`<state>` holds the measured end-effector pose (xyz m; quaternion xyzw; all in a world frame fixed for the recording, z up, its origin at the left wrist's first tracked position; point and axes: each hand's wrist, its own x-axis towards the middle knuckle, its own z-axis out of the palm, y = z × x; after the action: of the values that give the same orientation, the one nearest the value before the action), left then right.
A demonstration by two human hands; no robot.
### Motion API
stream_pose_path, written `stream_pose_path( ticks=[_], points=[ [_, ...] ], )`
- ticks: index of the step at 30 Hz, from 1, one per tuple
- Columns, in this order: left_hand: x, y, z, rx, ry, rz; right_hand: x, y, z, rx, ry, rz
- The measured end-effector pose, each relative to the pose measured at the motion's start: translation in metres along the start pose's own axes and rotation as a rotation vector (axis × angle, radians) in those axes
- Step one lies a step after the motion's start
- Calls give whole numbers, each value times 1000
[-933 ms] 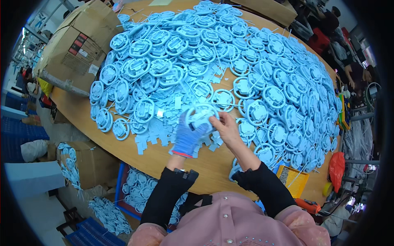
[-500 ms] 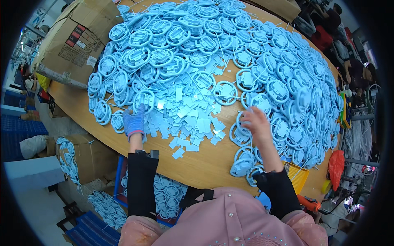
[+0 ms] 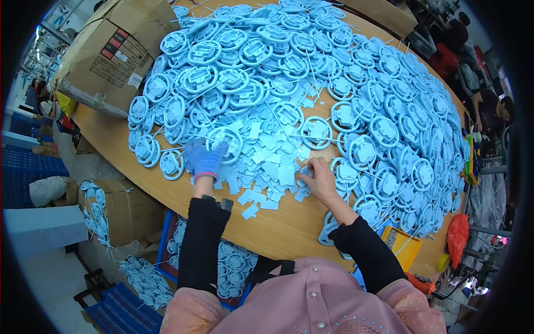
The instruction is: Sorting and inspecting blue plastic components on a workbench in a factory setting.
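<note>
Hands apart: my left hand in its blue, red-cuffed glove (image 3: 203,160) grips the left side of a light-blue round plastic wheel (image 3: 228,137), probably to steady it. My bare right hand (image 3: 321,178) has its fingertips bunched beside flat light-blue plastic tiles (image 3: 270,158); whether they pinch one, I can't tell. Tiles spread between my hands, presumably within easy reach of both. Nearer me, bare tan wooden tabletop (image 3: 267,234) leaves drawing-back room to its curved edge; beyond and right, heaped light-blue wheels (image 3: 384,131) crowd in.
</note>
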<state>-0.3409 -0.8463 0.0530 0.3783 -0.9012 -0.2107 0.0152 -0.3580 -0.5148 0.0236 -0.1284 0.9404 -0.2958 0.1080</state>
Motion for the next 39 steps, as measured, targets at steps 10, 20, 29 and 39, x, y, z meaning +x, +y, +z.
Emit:
stream_pose_path(
  ticks=[10, 20, 29, 39],
  points=[
    [-89, 65, 24, -1060, -339, 47, 5, -61, -49, 508, 274, -299],
    [-90, 34, 6, -1633, -504, -192, 23, 2, 7, -108, 159, -141],
    [-95, 36, 25, -1302, -620, -105, 17, -28, -34, 715, -192, 77],
    [-113, 60, 35, -1234, -713, 115, 2, -63, -43, 532, 17, -151]
  ],
)
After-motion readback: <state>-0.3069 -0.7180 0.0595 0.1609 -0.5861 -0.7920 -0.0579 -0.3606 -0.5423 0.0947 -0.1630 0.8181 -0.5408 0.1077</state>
